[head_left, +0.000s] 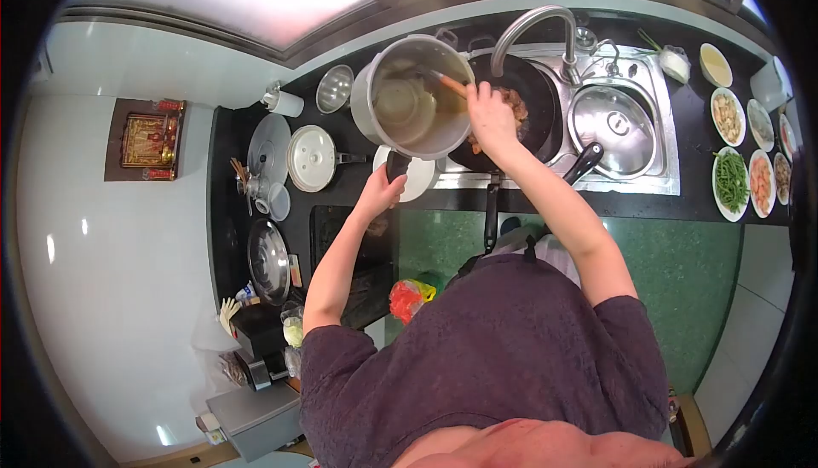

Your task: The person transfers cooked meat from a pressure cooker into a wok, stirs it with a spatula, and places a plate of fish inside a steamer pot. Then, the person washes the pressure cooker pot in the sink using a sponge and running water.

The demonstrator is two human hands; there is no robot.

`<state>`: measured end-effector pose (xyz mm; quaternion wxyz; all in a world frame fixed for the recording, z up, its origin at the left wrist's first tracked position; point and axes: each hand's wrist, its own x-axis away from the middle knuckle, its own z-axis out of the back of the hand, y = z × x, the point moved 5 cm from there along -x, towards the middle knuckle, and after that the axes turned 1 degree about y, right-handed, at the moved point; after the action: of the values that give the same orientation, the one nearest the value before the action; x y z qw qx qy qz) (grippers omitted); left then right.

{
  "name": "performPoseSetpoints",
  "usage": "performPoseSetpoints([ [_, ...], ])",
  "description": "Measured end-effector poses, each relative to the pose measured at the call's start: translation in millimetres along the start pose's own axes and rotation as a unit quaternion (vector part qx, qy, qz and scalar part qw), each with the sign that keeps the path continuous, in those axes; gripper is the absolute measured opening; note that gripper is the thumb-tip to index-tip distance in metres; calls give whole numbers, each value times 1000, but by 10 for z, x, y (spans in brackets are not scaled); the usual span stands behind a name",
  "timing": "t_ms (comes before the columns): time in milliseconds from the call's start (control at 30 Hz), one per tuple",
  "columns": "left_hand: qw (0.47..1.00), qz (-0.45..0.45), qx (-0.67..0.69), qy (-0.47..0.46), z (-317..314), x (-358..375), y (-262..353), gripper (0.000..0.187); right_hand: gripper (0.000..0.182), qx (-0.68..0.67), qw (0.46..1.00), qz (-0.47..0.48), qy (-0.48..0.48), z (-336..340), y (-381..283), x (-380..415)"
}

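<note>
My left hand [380, 193] is wrapped round the black handle of a deep metal pot [364, 110], which tilts toward the right with its wide mouth facing me. Some cloudy, yellowish liquid [407, 108] shows inside it. In my right hand [492, 121] is an orange-handled utensil [452, 85], whose far end reaches into the pot. Beneath that hand a black wok [542, 101] rests over the left sink basin, its long handle toward me. Browned chunks of food [515, 103] lie in the wok, partly hidden by the hand. A white plate [419, 180] sits below the pot.
The faucet [532, 14] arches over the wok. A steel lid [611, 131] covers much of the right basin. Farther right are plates of chopped greens [730, 182] and pink pieces [761, 182]. A lidded pot [312, 158] and a steel bowl [335, 89] stand left.
</note>
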<state>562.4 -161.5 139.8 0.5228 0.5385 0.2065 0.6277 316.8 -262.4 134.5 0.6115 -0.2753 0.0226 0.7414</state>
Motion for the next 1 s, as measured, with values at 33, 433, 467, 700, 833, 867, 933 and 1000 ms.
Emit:
performPoseSetpoints([
  [33,1000,-4,1,-3,54,-27,-14,26,27,-2,999,1,-40,-34,24,41],
  [433,999,-6,30,-23,442,-110,21,24,39,-25,998,44,-28,483,-65,-136],
  [467,998,-9,47,-28,438,-119,15,21,38,-27,998,17,-44,512,-101,-184],
  [700,1000,-20,14,-8,304,-135,-2,25,31,112,993,-31,-16,267,-753,-512],
  [833,999,-24,23,-12,286,-182,-34,26,30,99,992,77,-20,370,-879,-108],
  [867,999,-21,35,-10,281,-156,-36,26,29,89,991,70,-77,336,-835,-33],
  [933,999,-19,46,-5,284,-117,-36,25,28,55,991,78,-89,427,-716,-39],
  [1000,999,-22,43,1,274,-95,-31,25,30,36,994,79,-62,518,-682,-123],
])
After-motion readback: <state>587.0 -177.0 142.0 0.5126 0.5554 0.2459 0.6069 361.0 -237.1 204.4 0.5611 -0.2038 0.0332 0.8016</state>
